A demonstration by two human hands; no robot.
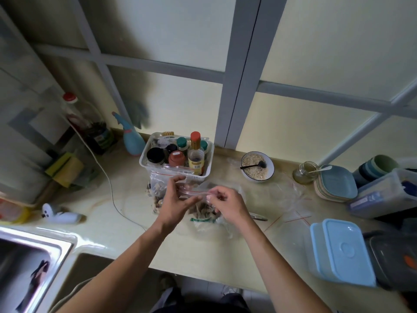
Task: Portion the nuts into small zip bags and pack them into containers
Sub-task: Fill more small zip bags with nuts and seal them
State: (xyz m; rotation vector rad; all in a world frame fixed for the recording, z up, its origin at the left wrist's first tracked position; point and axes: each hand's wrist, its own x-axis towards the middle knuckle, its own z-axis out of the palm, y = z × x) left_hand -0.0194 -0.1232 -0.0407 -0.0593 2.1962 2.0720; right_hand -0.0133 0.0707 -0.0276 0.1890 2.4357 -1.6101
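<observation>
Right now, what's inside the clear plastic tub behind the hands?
The clear plastic tub holds upright bottles and jars: a red-capped sauce bottle, a black-lidded jar, green-capped ones, and a brush at the back. A large zip bag of nuts covers its lower front, hiding the bottom.

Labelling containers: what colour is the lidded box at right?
Light blue lidded box, head view.

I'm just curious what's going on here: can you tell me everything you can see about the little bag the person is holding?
The small zip bag is clear, thin plastic with a red line along its zip top. It holds brownish nuts. Both hands pinch the top edge, the left hand and the right hand, just above the counter. It hangs in front of a bigger bag of nuts.
</observation>
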